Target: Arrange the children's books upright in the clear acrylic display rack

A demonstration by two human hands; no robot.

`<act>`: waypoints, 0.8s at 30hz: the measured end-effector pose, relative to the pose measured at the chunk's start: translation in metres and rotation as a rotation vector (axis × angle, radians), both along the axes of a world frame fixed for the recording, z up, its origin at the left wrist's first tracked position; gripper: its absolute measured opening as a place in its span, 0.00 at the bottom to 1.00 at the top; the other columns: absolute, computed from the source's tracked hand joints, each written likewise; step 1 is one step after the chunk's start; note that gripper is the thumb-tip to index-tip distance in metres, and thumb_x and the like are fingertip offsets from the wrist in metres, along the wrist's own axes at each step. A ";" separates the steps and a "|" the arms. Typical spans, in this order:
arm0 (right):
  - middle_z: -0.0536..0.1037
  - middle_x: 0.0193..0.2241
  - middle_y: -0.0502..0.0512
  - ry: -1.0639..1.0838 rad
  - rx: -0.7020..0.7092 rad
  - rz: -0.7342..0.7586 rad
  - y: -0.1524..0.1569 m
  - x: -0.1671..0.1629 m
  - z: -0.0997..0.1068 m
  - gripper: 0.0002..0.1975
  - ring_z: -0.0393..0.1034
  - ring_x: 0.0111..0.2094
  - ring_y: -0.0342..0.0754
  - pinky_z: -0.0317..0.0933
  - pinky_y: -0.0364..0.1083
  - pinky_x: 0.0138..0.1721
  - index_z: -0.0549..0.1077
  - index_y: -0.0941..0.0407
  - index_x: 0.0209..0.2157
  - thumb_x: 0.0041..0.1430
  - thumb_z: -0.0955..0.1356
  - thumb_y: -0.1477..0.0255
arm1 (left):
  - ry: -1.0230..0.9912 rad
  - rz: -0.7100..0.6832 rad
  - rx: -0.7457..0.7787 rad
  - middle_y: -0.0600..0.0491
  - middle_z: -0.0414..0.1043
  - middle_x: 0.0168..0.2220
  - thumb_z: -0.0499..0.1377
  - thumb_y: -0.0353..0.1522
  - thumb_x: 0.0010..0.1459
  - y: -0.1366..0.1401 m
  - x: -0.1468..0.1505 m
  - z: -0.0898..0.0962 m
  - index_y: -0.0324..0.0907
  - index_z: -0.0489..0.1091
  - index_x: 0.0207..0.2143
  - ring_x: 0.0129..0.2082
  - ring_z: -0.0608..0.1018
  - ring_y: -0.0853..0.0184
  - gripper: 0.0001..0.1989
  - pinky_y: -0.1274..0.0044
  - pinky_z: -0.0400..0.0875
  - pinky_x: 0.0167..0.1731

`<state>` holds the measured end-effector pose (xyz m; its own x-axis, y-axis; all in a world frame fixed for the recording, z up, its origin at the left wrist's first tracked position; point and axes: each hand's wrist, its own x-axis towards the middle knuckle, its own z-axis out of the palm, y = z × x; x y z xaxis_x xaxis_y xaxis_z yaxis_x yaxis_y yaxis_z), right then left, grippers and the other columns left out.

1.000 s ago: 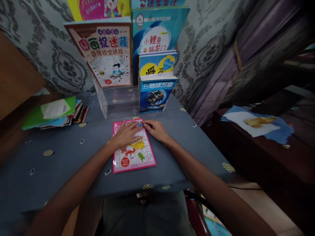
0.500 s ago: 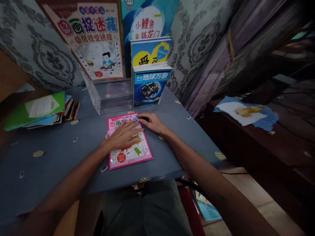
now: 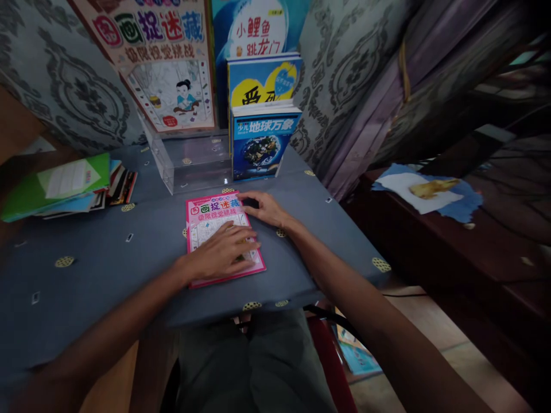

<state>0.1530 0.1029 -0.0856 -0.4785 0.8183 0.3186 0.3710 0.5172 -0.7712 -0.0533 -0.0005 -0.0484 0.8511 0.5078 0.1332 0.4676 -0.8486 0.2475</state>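
A pink picture book [image 3: 217, 213] with Chinese characters on its cover lies closed on the table before me. My left hand [image 3: 226, 251] rests flat across the lower half of the cover, fingers spread, hiding much of the drawing. At the book's upper right corner is my right hand [image 3: 266, 210]. Its fingertips touch the edge there, with a gap showing between thumb and forefinger.
Behind the book stands a clear plastic rack [image 3: 196, 179] with several upright books, a blue earth book [image 3: 260, 152] in front. A stack of books and papers [image 3: 71, 182] lies at the left. On a dark ledge [image 3: 365, 198] to the right is a blue cloth [image 3: 469, 203].
My left hand has slid down the cover toward me and slightly right, uncovering the title. My right hand stays at the upper right corner. The view has shifted slightly.
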 end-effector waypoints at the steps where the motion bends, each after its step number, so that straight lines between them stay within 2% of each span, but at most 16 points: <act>1: 0.80 0.51 0.55 -0.005 0.009 0.006 0.000 0.000 0.001 0.16 0.74 0.52 0.53 0.65 0.53 0.56 0.77 0.53 0.51 0.60 0.71 0.70 | -0.005 -0.020 -0.004 0.45 0.67 0.62 0.49 0.45 0.70 -0.004 -0.001 -0.001 0.46 0.66 0.60 0.62 0.68 0.56 0.22 0.56 0.53 0.65; 4: 0.80 0.50 0.57 -0.024 0.051 0.016 -0.002 0.001 0.003 0.17 0.74 0.51 0.54 0.64 0.53 0.55 0.77 0.54 0.51 0.61 0.71 0.66 | 0.019 -0.008 0.033 0.45 0.64 0.64 0.48 0.49 0.69 -0.011 -0.002 -0.007 0.46 0.63 0.62 0.65 0.65 0.57 0.26 0.56 0.50 0.67; 7: 0.80 0.49 0.57 -0.054 0.089 0.015 -0.003 0.000 0.004 0.18 0.73 0.50 0.54 0.64 0.53 0.55 0.76 0.54 0.52 0.61 0.71 0.65 | 0.039 -0.003 0.084 0.44 0.65 0.64 0.47 0.48 0.69 -0.012 -0.001 -0.010 0.44 0.63 0.61 0.65 0.65 0.56 0.26 0.55 0.51 0.66; 12: 0.79 0.50 0.58 -0.119 0.128 0.014 -0.003 0.001 0.004 0.19 0.72 0.50 0.54 0.63 0.53 0.54 0.75 0.54 0.53 0.63 0.69 0.61 | 0.000 -0.179 0.184 0.47 0.74 0.55 0.47 0.35 0.72 -0.017 0.002 -0.006 0.44 0.69 0.55 0.59 0.72 0.60 0.16 0.59 0.59 0.63; 17: 0.80 0.48 0.60 -0.145 0.163 0.024 -0.002 0.001 0.002 0.21 0.72 0.48 0.55 0.64 0.55 0.52 0.75 0.56 0.53 0.64 0.68 0.59 | -0.044 -0.257 0.249 0.45 0.77 0.51 0.50 0.32 0.70 -0.023 0.003 -0.002 0.38 0.71 0.51 0.55 0.75 0.60 0.14 0.65 0.66 0.56; 20: 0.79 0.47 0.61 -0.151 0.177 0.025 -0.002 0.001 0.002 0.21 0.72 0.48 0.55 0.64 0.55 0.51 0.74 0.57 0.53 0.65 0.67 0.59 | -0.019 -0.240 0.226 0.44 0.75 0.54 0.49 0.30 0.70 -0.026 0.000 -0.003 0.38 0.68 0.55 0.58 0.73 0.60 0.15 0.64 0.65 0.57; 24: 0.79 0.47 0.61 -0.165 0.193 0.038 -0.003 0.000 0.003 0.22 0.72 0.47 0.55 0.64 0.56 0.51 0.74 0.57 0.53 0.65 0.67 0.58 | 0.049 -0.174 0.148 0.45 0.69 0.62 0.50 0.28 0.68 -0.036 -0.007 -0.004 0.39 0.62 0.62 0.65 0.66 0.61 0.21 0.62 0.57 0.64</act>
